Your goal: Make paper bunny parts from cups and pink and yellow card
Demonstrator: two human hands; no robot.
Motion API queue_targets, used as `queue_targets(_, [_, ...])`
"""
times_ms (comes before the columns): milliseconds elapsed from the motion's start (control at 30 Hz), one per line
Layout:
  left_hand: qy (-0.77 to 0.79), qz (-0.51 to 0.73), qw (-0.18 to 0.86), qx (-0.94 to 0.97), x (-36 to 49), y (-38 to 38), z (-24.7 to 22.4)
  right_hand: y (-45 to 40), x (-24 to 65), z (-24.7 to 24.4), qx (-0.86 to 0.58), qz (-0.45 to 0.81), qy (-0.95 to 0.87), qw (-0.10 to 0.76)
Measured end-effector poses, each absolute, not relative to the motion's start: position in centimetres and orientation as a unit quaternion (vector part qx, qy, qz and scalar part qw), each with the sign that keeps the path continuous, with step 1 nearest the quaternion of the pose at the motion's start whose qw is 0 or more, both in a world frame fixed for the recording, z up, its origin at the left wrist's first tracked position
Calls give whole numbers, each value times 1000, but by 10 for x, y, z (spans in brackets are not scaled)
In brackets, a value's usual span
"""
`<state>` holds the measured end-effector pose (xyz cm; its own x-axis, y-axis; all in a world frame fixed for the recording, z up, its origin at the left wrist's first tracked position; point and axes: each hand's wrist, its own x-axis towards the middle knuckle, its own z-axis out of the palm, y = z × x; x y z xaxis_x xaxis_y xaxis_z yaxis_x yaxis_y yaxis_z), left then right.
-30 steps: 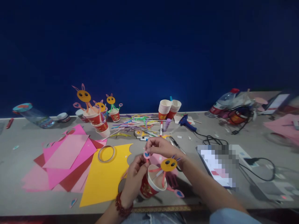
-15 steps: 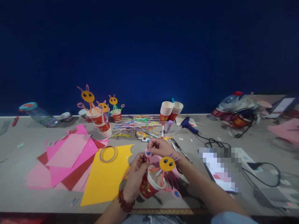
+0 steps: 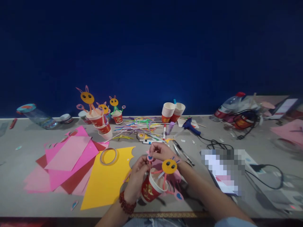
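Note:
In front of me a red paper cup (image 3: 149,190) with a white rim stands tilted. A yellow smiling paper face (image 3: 169,166) with ears rises from it on orange-red pipe cleaners. One pipe cleaner ends low on the right in a pink paper piece with a blue heart (image 3: 178,195). Above the rim, a matching small pink paper piece (image 3: 150,157) sits between my two hands. My left hand (image 3: 140,170), closed, pinches just under that piece, where the pipe cleaner meets it. My right hand (image 3: 161,152) is closed with its fingertips on the piece's upper edge.
Yellow card (image 3: 107,179) with a tape roll (image 3: 101,157) and pink sheets (image 3: 67,154) lie left. Finished cup figures (image 3: 96,118) stand behind. Pipe cleaners (image 3: 139,126), stacked cups (image 3: 168,111), a blue glue gun (image 3: 190,127), scissors (image 3: 183,153) and a blurred-out device (image 3: 221,171) lie beyond and right.
Both hands keep their grip on the small pink piece, with only slight finger movement. The right hand sits a little lower. The view has shifted slightly.

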<state>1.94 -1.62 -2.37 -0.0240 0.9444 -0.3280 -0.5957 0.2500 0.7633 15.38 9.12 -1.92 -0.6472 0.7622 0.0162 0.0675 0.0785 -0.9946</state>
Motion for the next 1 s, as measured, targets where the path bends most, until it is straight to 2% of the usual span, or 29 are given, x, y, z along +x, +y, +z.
queue_targets(733, [411, 576, 673, 215, 19, -15, -27, 80, 157, -16, -340, 546, -706, 297])
queue_targets(1000, [416, 578, 666, 224, 18, -17, -32, 78, 159, -16, -326, 544, -726, 267])
